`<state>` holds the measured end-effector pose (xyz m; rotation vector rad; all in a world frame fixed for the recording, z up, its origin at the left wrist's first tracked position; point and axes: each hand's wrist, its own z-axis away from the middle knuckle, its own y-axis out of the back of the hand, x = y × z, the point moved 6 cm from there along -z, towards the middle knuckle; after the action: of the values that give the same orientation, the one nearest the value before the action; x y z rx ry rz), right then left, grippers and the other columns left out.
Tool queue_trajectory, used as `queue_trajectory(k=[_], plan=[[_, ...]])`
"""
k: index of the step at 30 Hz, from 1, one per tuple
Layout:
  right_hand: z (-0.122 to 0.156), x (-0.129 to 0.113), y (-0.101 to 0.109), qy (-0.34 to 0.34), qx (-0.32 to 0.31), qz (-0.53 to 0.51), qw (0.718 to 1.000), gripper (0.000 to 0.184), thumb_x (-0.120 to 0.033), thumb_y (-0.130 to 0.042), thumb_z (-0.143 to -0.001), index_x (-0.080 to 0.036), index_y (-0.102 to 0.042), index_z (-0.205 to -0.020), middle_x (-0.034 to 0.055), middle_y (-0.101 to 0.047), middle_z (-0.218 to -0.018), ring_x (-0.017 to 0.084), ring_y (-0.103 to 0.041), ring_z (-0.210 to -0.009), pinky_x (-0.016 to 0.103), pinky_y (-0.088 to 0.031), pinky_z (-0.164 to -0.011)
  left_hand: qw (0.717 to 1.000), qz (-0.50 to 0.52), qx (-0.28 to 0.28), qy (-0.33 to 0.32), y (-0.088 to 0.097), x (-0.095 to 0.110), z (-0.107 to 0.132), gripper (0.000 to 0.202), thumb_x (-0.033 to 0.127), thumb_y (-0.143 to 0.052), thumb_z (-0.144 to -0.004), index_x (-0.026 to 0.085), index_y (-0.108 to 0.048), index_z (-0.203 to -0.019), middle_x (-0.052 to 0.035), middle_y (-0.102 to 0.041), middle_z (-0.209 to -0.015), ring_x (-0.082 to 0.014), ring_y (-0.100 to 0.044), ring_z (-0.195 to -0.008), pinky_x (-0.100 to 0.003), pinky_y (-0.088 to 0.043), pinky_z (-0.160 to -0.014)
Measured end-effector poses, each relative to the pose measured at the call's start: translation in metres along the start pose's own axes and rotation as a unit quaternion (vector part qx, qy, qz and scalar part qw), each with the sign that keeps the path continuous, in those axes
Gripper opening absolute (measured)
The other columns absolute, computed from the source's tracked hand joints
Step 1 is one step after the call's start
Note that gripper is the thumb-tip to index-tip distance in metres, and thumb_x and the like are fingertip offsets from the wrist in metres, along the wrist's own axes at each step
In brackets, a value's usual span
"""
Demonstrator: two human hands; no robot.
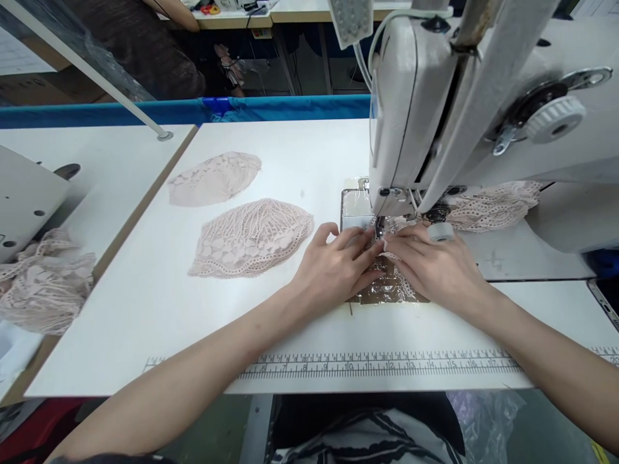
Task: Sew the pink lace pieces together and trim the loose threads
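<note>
My left hand rests left of the presser foot of a white sewing machine, its bent fingertips holding the edge of a pale pink lace piece. On the other side of the needle, my right hand has its fingers together on the same lace, close to the left fingertips. Most of that lace is hidden under my hands. Farther left on the table lie two flat lace cup-shaped pieces, a nearer one and a farther one.
More bunched lace lies under the machine arm. A lace heap sits on the left table beside another machine. A printed ruler runs along the front edge. A phone-like device is at far right. Another person's arm shows behind.
</note>
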<state>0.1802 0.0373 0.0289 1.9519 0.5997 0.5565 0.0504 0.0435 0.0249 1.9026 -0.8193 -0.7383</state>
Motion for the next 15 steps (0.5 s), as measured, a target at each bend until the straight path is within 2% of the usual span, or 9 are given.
queue_trajectory(k=[5, 15], plan=[[0.006, -0.007, 0.004, 0.017, 0.008, -0.012, 1.000, 0.026, -0.021, -0.050, -0.095, -0.014, -0.068, -0.112, 0.0056, -0.073, -0.108, 0.020, -0.063, -0.088, 0.038, -0.039, -0.085, 0.999, -0.020, 0.032, -0.022, 0.010, 0.012, 0.006, 0.026, 0.029, -0.053, -0.096, 0.015, -0.066, -0.115, -0.0033, -0.070, -0.117, -0.0188, -0.062, -0.102, -0.037, -0.038, -0.080], [0.007, -0.009, 0.004, 0.010, -0.007, 0.002, 1.000, 0.030, -0.027, -0.049, -0.097, -0.013, -0.068, -0.114, 0.0051, -0.072, -0.113, 0.019, -0.064, -0.089, 0.038, -0.038, -0.086, 1.000, 0.010, 0.022, -0.006, 0.011, 0.009, 0.005, 0.026, 0.029, -0.053, -0.095, 0.016, -0.067, -0.113, -0.0037, -0.073, -0.112, -0.0190, -0.063, -0.103, -0.038, -0.038, -0.083]])
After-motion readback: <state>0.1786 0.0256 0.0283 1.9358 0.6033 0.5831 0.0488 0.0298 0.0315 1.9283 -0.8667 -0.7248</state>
